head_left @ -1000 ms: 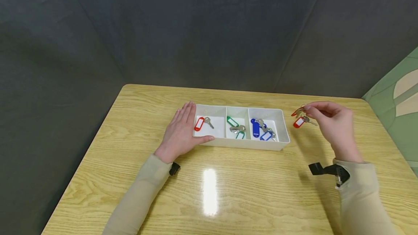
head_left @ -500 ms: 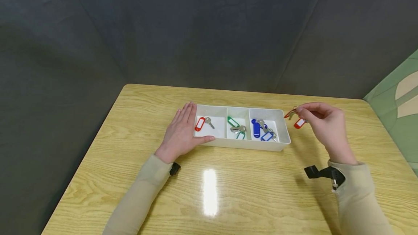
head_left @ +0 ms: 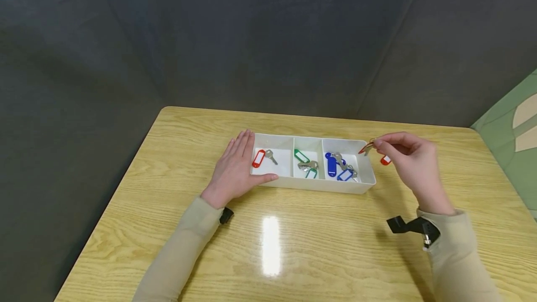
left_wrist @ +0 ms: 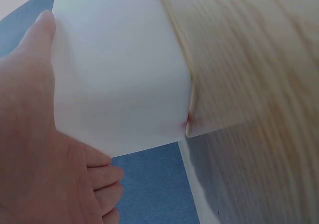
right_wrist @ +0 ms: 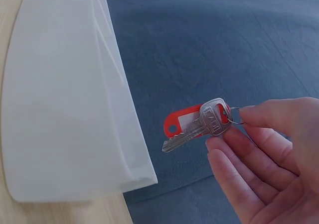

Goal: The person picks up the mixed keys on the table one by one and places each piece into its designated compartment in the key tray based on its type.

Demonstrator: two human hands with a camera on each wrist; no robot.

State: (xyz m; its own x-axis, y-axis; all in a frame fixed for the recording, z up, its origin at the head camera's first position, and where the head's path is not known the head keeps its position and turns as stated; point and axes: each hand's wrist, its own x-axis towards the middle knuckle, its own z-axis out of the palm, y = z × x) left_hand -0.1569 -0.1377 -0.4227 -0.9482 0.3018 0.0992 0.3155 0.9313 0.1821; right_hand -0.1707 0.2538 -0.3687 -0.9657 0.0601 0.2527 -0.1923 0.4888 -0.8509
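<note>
My left hand (head_left: 232, 171) lies with straight fingers along the left end of a white three-part tray (head_left: 314, 184), thumb over its front rim. My right hand (head_left: 413, 162) pinches the ring of a key (right_wrist: 214, 117) with a red tag (right_wrist: 172, 125), held above the tray's right end. Inside the left compartment lie a red-tagged key (head_left: 271, 156) and its tag (head_left: 258, 158). Green-tagged keys (head_left: 308, 166) fill the middle one, blue-tagged keys (head_left: 345, 174) the right one. Beyond the tray's right end, another red tag (head_left: 385, 160) lies on the table, partly hidden by my right hand.
The wooden table (head_left: 201, 255) extends around the tray. A dark cloth (head_left: 268, 41) hangs behind its far edge, and a green patterned surface (head_left: 512, 153) stands at the right. A bright light reflection shows on the tabletop in front of the tray.
My right hand has moved left with the pinched red-tagged key, from beyond the tray to above its right end. My left hand stays in place on the tray.
</note>
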